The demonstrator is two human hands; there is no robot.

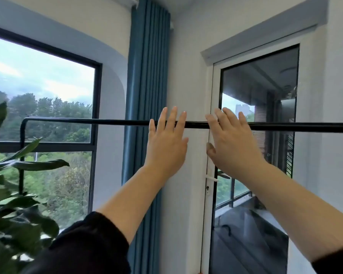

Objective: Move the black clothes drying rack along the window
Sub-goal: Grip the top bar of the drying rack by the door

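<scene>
The black clothes drying rack (107,121) shows its thin top bar running level across the view, bending down into a left post in front of the window (48,86). My left hand (166,143) is raised with flat, spread fingers in front of the bar near the middle. My right hand (232,143) is beside it, also flat with fingers apart, crossing the bar. Neither hand is wrapped around the bar; whether the palms touch it I cannot tell. The rack's lower part and its right end are out of view.
A blue curtain (147,95) hangs in the corner behind the bar. A white-framed glass balcony door (253,135) with a handle (211,177) stands on the right. A large-leafed green plant (14,194) fills the lower left, around the rack's post.
</scene>
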